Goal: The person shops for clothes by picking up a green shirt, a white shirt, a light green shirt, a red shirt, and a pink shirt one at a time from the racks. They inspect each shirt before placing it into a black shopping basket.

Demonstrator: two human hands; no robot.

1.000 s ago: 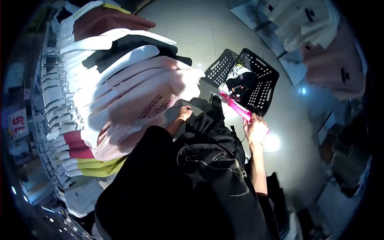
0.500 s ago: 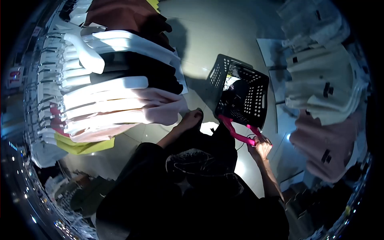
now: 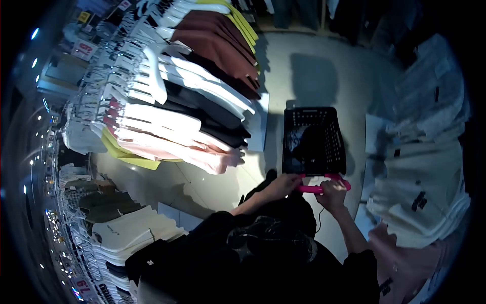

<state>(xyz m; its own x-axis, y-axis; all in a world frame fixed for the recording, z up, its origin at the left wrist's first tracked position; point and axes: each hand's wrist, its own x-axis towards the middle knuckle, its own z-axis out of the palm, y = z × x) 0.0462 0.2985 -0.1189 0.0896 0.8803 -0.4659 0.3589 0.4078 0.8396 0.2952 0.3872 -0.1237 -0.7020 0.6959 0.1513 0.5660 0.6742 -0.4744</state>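
Observation:
A black perforated shopping basket (image 3: 340, 147) with pink handles is in front of me, with dark contents I cannot make out. My right hand (image 3: 334, 194) is wrapped round its pink handle (image 3: 310, 189). At the handle's left end, my left hand (image 3: 286, 185) is closed on the pink bar; its fingertips are partly hidden. To the left hang pale pink tops (image 3: 177, 147) on white hangers, close to my left forearm. A bare white hanger (image 3: 156, 76) sticks out over the white and black garments.
Brown tops (image 3: 212, 43) and a yellow garment hang farther along the left rack. Cream tops (image 3: 422, 187) and a mauve top (image 3: 405, 258) hang on the right. White tops (image 3: 124, 233) are at lower left. Pale tiled floor (image 3: 276, 61) runs between the racks.
My left hand has come across from beside the pink tops to the basket handle. The basket now sits straighter in front of me, and the view has shifted to show more of the aisle ahead.

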